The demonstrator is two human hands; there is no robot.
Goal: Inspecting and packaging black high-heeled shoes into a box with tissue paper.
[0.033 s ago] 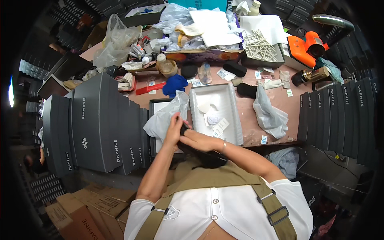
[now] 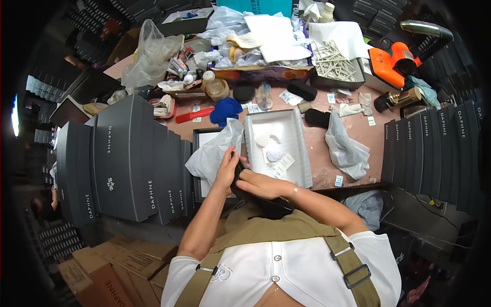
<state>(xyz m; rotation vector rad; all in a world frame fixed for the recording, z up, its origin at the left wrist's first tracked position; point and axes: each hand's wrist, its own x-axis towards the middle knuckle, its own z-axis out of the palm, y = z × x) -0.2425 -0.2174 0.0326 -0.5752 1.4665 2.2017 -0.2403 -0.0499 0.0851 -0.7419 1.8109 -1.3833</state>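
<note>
Close to my body, both hands hold a black shoe, tilted, with part of it behind my fingers. My left hand is wrapped round its far end, thumb and fingers closed. My right hand lies on its upper side, fingers bent against the shoe and their tips partly hidden. Just beyond my hands is an open box lined with white paper, holding crumpled white paper and a white tag. Left of it, white tissue paper rises from a second dark box.
Dark shoeboxes stand stacked at left and right. On the table lie a blue cloth, black pads, loose tissue paper and a bottle. An orange tool and a box of white sticks are farther back.
My right hand has shifted slightly along the shoe, fingers more bent. More of the shoe's dark side shows between my hands. The table's things stay put apart from a slight view shift.
</note>
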